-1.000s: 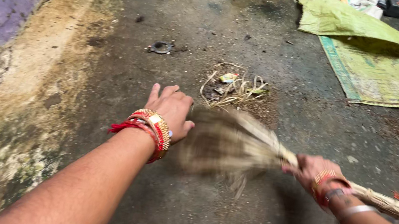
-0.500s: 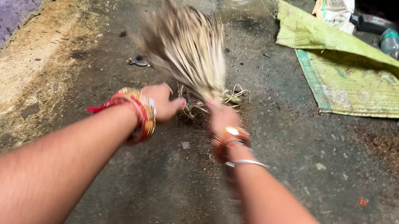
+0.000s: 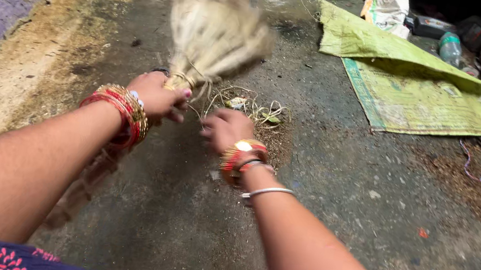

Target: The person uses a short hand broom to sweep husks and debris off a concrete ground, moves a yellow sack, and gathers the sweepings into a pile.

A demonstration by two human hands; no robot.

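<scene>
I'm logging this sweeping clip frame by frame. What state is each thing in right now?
Left hand: closed around the broom's neck.
Right hand: loosely curled, beside the broom; contact unclear.
Grass broom: bristles pointing away, blurred in motion.
Litter pile: heaped on the floor by the hands.
Green woven sack: spread flat, far edge folded.
Plastic bottle: lying beyond the sack.

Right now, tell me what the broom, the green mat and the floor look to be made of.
Broom: dry straw-coloured grass or plant fibre, bound stalks fanning out, matte.
Green mat: probably woven plastic sacking, creased, faintly shiny.
Floor: likely concrete, grey, rough and stained.
</scene>
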